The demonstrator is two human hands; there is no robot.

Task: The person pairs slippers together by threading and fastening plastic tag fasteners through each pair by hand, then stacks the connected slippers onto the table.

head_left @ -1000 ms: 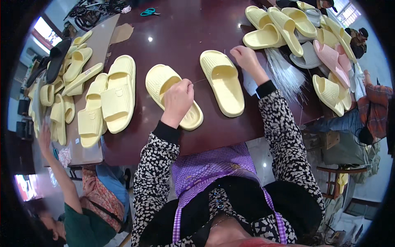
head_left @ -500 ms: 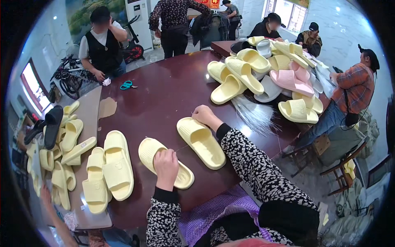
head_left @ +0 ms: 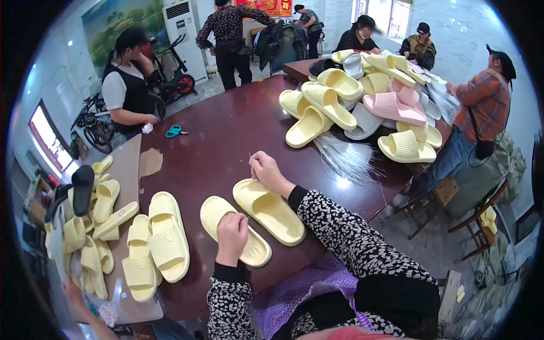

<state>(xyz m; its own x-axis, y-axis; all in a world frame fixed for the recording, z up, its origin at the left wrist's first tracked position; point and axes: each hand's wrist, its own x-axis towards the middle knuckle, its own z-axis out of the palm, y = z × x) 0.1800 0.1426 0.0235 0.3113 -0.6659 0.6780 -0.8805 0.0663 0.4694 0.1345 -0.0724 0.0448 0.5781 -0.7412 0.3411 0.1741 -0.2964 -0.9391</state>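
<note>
Left hand [head_left: 232, 235] lies fingers curled on the near pale yellow slide sandal [head_left: 235, 231]. Right hand [head_left: 266, 170] pinches the far end of the second sandal [head_left: 269, 211], beside it on the dark surface [head_left: 221, 141]. More yellow sandals [head_left: 153, 243] crowd the left; clear strands [head_left: 345, 158], teal scissors [head_left: 174, 131] and a heap of sandals [head_left: 362, 102] lie beyond.

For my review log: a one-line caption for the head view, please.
Left hand and right hand each rest on a pale yellow slide sandal on a dark table.
</note>
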